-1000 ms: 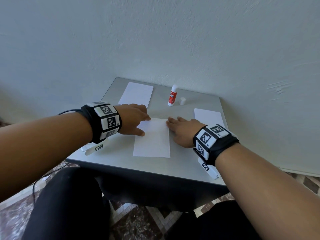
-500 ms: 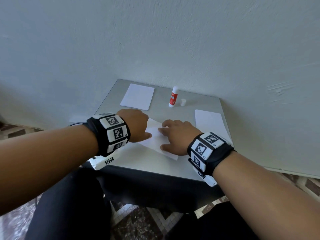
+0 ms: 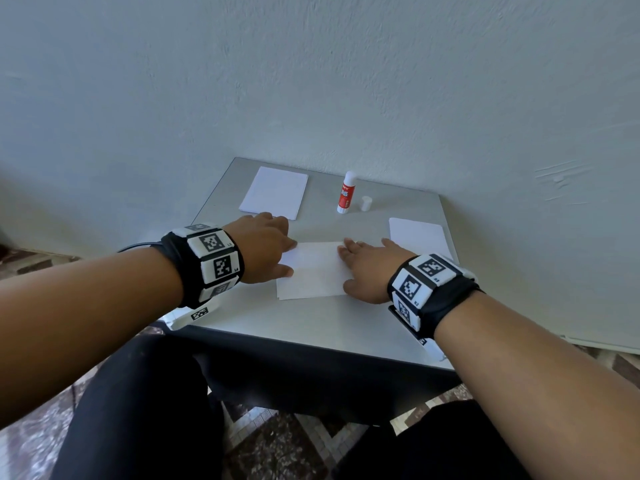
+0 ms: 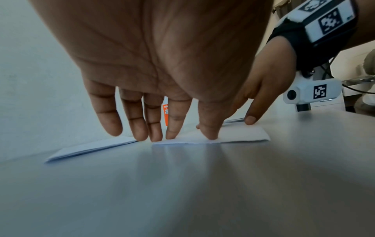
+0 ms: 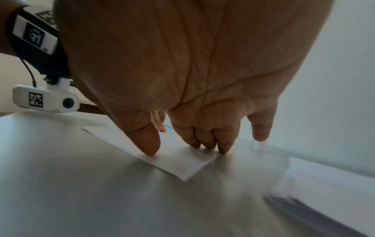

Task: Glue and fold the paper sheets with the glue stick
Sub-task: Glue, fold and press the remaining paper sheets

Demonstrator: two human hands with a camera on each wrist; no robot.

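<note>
Grey table (image 3: pixel 311 327): three paper sheets, one glue stick (image 3: pixel 346 197); left hand (image 3: pixel 266 247), right hand (image 3: pixel 367 268) flat on middle sheet (image 3: pixel 311 271).

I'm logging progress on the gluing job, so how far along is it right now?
Done: the glue stick stands uncapped, its cap beside it, and folded sheets lie at the table's right edge. In hand: the left hand and right hand press the middle sheet flat. Left: the paper stack at the back.
</note>
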